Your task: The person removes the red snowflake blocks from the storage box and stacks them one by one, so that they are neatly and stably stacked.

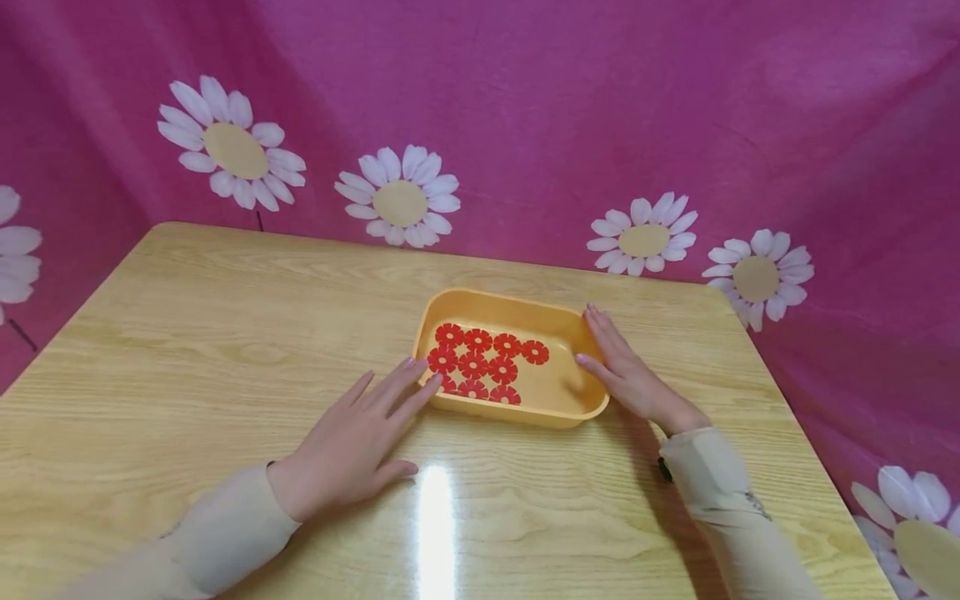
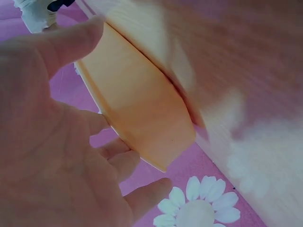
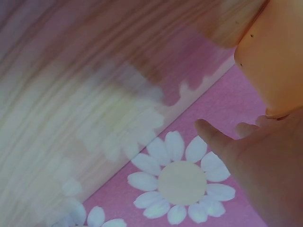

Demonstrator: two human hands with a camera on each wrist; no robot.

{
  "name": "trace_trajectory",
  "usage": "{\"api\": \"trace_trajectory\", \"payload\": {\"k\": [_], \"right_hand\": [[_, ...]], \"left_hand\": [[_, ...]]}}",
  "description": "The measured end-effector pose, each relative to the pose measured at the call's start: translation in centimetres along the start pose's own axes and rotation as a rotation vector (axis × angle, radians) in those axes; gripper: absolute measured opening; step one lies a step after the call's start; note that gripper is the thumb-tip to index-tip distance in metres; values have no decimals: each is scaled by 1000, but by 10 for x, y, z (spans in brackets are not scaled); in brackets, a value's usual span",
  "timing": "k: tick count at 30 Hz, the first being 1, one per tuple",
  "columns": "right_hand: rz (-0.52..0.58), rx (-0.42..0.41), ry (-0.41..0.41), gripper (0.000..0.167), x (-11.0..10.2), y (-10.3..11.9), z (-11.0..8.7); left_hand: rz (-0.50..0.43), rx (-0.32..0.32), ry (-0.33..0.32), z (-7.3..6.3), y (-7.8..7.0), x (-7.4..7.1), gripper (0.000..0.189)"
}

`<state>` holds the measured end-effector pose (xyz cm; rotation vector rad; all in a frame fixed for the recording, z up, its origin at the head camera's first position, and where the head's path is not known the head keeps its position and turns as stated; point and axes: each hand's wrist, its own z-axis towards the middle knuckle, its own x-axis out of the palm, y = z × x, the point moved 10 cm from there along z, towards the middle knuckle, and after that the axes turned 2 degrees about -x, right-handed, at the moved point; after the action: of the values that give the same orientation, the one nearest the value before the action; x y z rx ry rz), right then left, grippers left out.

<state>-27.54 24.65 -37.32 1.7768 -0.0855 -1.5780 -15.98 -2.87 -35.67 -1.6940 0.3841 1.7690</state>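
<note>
A yellow-orange plastic tub (image 1: 517,414) stands on the wooden table. On its floor several red notched plastic discs (image 1: 472,365), flower-shaped with pale centres, lie flat in rows from the left side toward the middle. My left hand (image 1: 352,446) is spread with straight fingers, the tips over the tub's left front rim; its thumb stays apart from the tub. At the right end, my right hand (image 1: 637,379) rests against the rim with straight fingers, the thumb reaching over the inside. The left wrist view shows the tub's outer wall (image 2: 137,90) beside the fingers.
The wooden table (image 1: 225,333) reaches back to a magenta cloth (image 1: 525,125) printed with white daisies. This cloth also hangs along both sides. Bright light reflects off the tabletop in front of the tub.
</note>
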Motion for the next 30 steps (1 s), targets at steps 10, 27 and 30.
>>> {"api": "trace_trajectory", "payload": {"k": [10,27,30], "right_hand": [[-34,-13,21,73,12,16,1],[-74,-53,28,72,25,49,-11],[-76,-56,26,72,26,50,-11]], "left_hand": [[16,-25,-46,-29,-5,-3,95],[62,-67,-26,-65,-11,-6,97],[68,-71,-33,-66,-11,-6,98]]}}
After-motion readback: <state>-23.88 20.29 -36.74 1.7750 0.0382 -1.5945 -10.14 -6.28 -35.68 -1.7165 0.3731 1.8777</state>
